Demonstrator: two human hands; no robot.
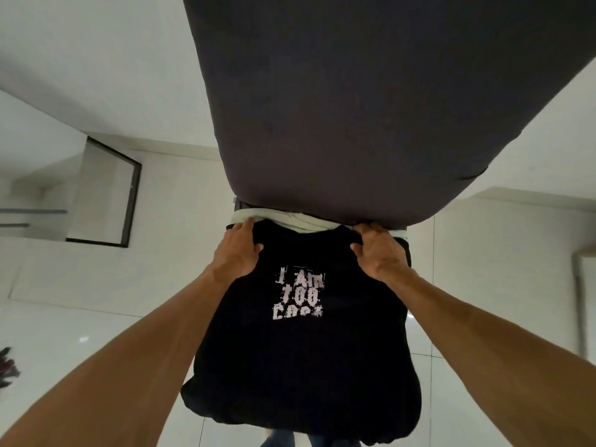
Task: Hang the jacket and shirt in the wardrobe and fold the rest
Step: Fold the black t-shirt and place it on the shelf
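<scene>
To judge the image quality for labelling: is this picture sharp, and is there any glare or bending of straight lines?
Head view: the white print on the black T-shirt is soft, only partly readable; the left hand and right hand look fairly sharp. Head view: the glossy floor shows small glare spots. Head view: wide-angle distortion curves the edges of the dark grey surface.

Black T-shirt point(300, 350) with white printed lettering, gripped at its upper corners by left hand point(238, 250) and right hand point(377, 250), hanging from the edge of dark grey mattress point(354, 108); pale garment point(283, 221) just beyond the collar; white tiled floor point(80, 333) below.
</scene>
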